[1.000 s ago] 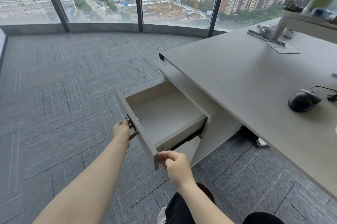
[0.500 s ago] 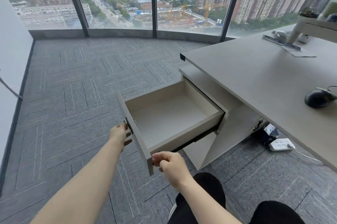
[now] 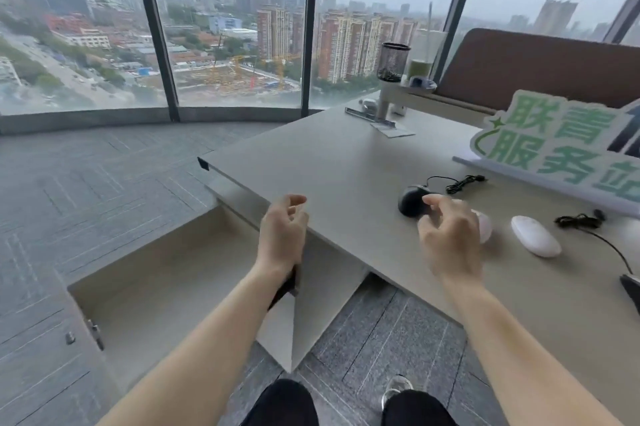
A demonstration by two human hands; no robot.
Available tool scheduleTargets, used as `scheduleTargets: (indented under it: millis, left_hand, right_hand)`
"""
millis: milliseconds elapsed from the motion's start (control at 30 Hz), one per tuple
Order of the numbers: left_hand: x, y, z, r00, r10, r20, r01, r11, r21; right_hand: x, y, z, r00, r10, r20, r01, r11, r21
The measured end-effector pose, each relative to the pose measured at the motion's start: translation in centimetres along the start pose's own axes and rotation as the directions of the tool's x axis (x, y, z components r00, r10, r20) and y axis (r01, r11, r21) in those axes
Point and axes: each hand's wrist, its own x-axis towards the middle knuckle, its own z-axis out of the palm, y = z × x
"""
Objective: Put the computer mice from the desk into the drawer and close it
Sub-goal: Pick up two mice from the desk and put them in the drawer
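The drawer (image 3: 156, 283) stands pulled out at lower left, pale inside and with nothing in it. On the grey desk (image 3: 339, 162) lie a black wired mouse (image 3: 410, 200), a pinkish-white mouse (image 3: 485, 226) half hidden behind my right hand, and a white mouse (image 3: 535, 235) further right. My right hand (image 3: 450, 238) hovers over the desk with fingers spread, its fingertips at the black mouse, holding nothing. My left hand (image 3: 284, 233) is raised over the desk's front edge, fingers loosely curled and empty.
A green-lettered sign (image 3: 561, 148) stands at the right of the desk. Black cables (image 3: 581, 221) trail near the mice. A mesh pen cup (image 3: 393, 61) sits on a raised shelf at the back. A dark object (image 3: 632, 290) pokes in at the right edge. Carpet floor lies left.
Both hands have left the drawer front and risen to the desk; the right one has reached toward the black mouse. My view has swung up and right, and the drawer stays open.
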Motion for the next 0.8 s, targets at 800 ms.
scheduleTargets:
  millis: [800]
  left_hand:
    - [7.0,5.3,13.1,0.963,0.263,0.064,-0.270,0.953,0.139]
  right_hand:
    - [6.9,4.9,0.3,0.969,-0.057,0.242,0.080,0.993,-0.084]
